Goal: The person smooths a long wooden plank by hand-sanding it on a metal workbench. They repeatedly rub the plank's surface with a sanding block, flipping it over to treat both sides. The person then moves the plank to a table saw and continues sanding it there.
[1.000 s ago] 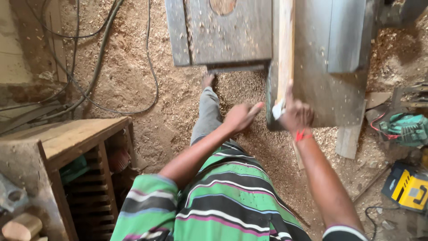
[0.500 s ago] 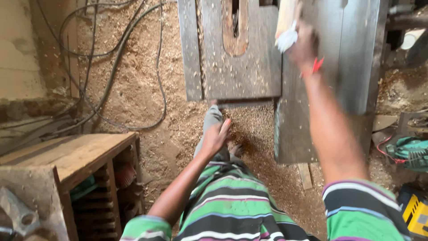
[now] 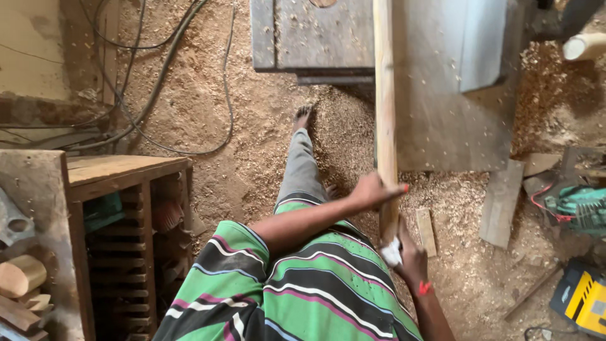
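As the view looks straight down on both hands, the lines run left to right:

Shelf unit: one wooden rack (image 3: 120,189) stands on the sawdust floor (image 3: 208,126) at the far left, well apart from the hands.
Cables: several dark cables (image 3: 158,82) trail over the floor; I cannot count them exactly.
Worktop: one grey saw bench (image 3: 442,95) stands ahead of the person; the stick lies across its near edge.
Left hand (image 3: 374,191): closed over the stick, fingers wrapped round it, just off the worktop's near edge.
Stick: one long pale wooden strip (image 3: 383,95), its long axis running straight away from the person, from the hands out over the worktop; most of its length lies beyond the hands.
Right hand (image 3: 407,252): closed on the stick's near end, with a white rag (image 3: 392,252) bunched in the grip; a red band sits at the wrist.
Nearer hand: the right is closer to the body, the left further along the stick.
Offcuts: two short boards (image 3: 502,202) lie on the floor, right of the hands.
Power tools: one green (image 3: 577,208), one yellow (image 3: 584,297), at the far right.
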